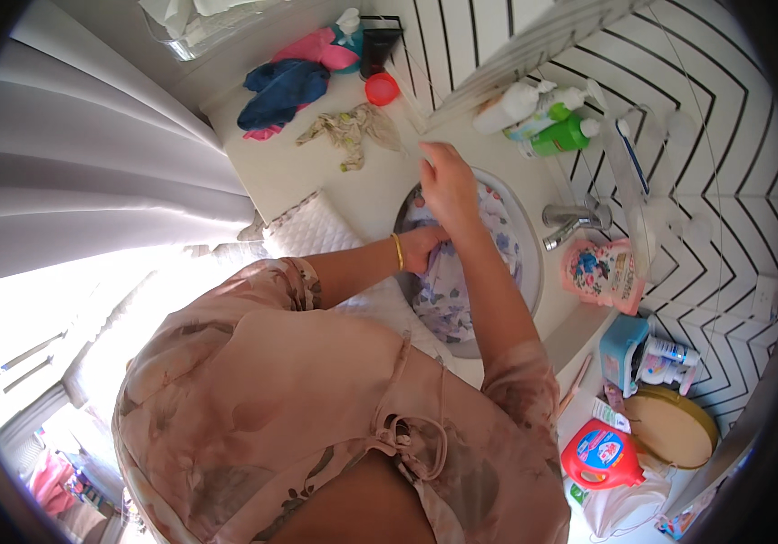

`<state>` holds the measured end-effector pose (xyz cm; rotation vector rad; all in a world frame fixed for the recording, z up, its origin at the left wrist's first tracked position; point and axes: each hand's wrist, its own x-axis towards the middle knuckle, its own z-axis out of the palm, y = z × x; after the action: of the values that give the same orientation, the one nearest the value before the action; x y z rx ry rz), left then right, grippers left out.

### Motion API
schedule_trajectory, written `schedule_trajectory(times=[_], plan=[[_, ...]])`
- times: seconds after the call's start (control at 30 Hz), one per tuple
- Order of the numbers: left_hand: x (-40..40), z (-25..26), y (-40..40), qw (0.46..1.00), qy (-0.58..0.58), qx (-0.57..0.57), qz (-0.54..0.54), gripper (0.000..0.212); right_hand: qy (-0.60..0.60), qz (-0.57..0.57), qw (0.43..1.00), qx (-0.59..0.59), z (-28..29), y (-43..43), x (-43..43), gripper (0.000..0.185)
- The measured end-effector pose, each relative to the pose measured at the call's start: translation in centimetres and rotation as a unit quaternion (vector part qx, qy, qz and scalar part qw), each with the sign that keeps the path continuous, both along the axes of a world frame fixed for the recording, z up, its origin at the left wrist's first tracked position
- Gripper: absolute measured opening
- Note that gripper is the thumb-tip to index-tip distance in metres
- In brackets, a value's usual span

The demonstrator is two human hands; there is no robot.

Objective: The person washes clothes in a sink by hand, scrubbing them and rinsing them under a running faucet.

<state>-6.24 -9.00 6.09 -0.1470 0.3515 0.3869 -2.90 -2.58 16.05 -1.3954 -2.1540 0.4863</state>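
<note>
A white cloth with a blue and purple floral print (460, 289) lies bunched in the round washbasin (530, 265). My left hand (421, 249), below a gold bangle (398, 253), grips a fold of this cloth near the basin's near side. Its fingertips are partly hidden behind my right forearm. Over the upper left part of the basin, my right hand (449, 182) is raised with fingers and thumb apart, and no object shows in it. A small crumpled printed cloth (351, 132) lies on the counter beyond that hand.
A chrome faucet (576, 221) stands beside the basin, with a pink refill pouch (603, 275) close by. Pump bottles (559, 136) line the wall. Blue cloth (283, 92) and a red cup (381, 89) sit on the counter. A red detergent jug (603, 454) is at right.
</note>
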Motion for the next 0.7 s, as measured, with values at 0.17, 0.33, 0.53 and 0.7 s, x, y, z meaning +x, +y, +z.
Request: schedule_trajectory(times=[0.17,0.33,0.53,0.7], plan=[[-0.1,1.1,-0.2,1.000,0.006,-0.010,-0.018,0.031,-0.111,0.057,0.992,-0.002,-3.1,8.4,-5.4,0.031],[-0.8,0.8,-0.3,1.000,0.005,0.006,-0.004,0.031,-0.258,0.073,0.957,-0.110,-5.3,12.3,-8.1,0.035],[-1.2,0.9,-0.2,1.000,0.014,0.007,0.007,0.036,-0.123,0.037,0.975,-0.183,-5.0,13.5,-8.7,0.031],[-1.5,2.3,0.4,1.000,0.009,-0.002,0.020,0.033,0.417,-0.141,0.739,-0.510,-3.5,13.4,-5.2,0.045]])
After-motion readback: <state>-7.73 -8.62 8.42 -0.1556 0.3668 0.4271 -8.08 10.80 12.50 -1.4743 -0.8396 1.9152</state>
